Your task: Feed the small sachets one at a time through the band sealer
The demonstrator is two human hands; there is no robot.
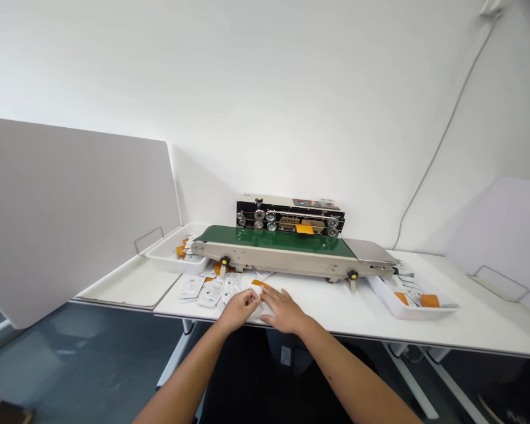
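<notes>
At the table's front edge, a small sachet [259,284] with an orange top and a pale lower part lies between my hands. My left hand [237,310] pinches its left side with thumb and forefinger. My right hand [286,311] rests across its right side, fingers stretched and apart; the palm hides part of the sachet. Several loose white printed sachets [211,293] lie in a pile just left of my left hand. Beyond my hands stands a band sealing machine [291,217] with a green conveyor belt [274,238], and an orange sachet [304,228] sits at its sealing rollers.
A white tray [159,257] holding sachets stands behind the belt's left end. Another white tray [397,306] with orange and white sachets is under the right end. Grey divider panels [79,218] rise at both sides. A cable [441,141] runs down the wall.
</notes>
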